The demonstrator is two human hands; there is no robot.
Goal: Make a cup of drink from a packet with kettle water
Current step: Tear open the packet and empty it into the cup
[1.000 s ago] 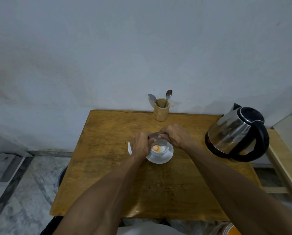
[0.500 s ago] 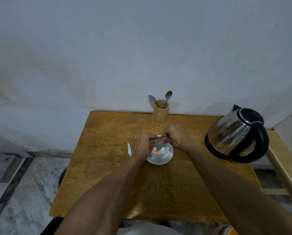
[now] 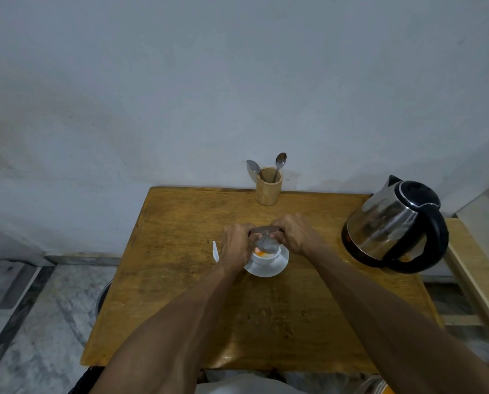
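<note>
A small white cup (image 3: 266,258) stands on a white saucer (image 3: 277,268) at the middle of the wooden table (image 3: 180,280). Orange powder (image 3: 259,253) lies inside the cup. Both hands hold a silvery packet (image 3: 266,243) just above the cup, its dark top edge stretched between them. My left hand (image 3: 236,243) grips the packet's left end and my right hand (image 3: 293,233) its right end. A steel kettle (image 3: 391,223) with a black lid and handle sits at the table's right edge.
A wooden holder (image 3: 268,186) with two spoons stands at the table's back edge against the grey wall. A small white strip (image 3: 215,251) lies on the table left of my left hand. A wooden ledge (image 3: 476,280) runs along the right, with tiled floor at the left.
The packet has shifted between my hands above the cup: its dark top edge is now held level, and its silvery body hangs over the cup. The hands stayed in place.
</note>
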